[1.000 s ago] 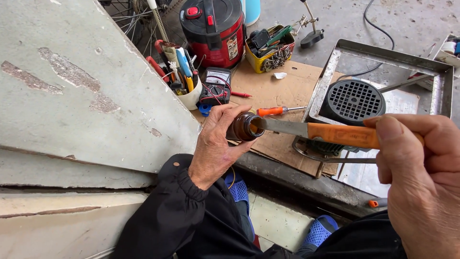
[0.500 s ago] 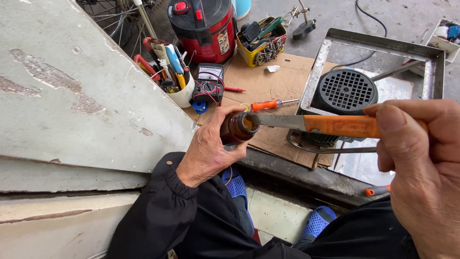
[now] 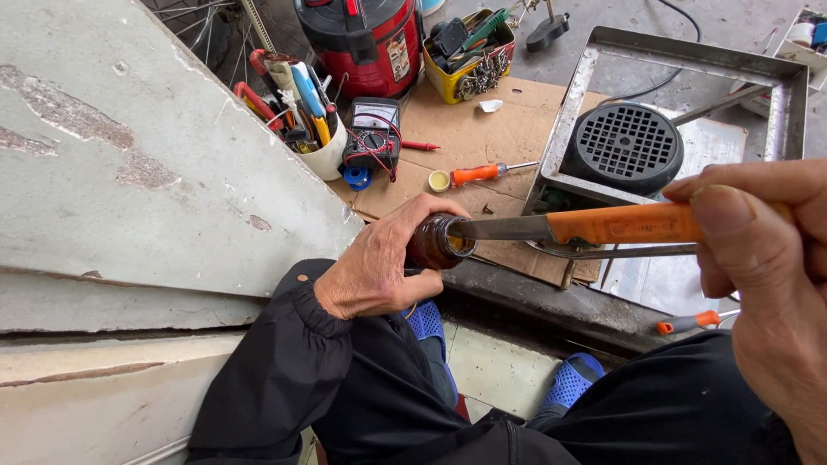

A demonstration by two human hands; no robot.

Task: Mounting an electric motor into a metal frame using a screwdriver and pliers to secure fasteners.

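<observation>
My left hand (image 3: 379, 263) grips a small brown glass bottle (image 3: 438, 242), tilted with its open mouth toward the right. My right hand (image 3: 767, 284) holds an orange-handled soldering iron (image 3: 603, 226) level, and its grey metal shaft reaches into the bottle's mouth. Both hands hover above my lap, in front of a sheet of cardboard (image 3: 482, 129) on the floor. The iron's tip is hidden inside the bottle.
On the cardboard lie an orange screwdriver (image 3: 482, 174), a small yellow cap (image 3: 439, 181), a black multimeter (image 3: 372, 133) and a white cup of tools (image 3: 301, 112). A red canister (image 3: 362, 39), a yellow tool tin (image 3: 469, 47) and a metal frame (image 3: 788, 86) with a black fan motor (image 3: 624, 146) stand beyond. A grey board (image 3: 146, 155) leans at left.
The view has shifted a little, so the floor items sit higher in frame. The iron's shaft has stayed in the bottle's mouth; both hands keep their grip.
</observation>
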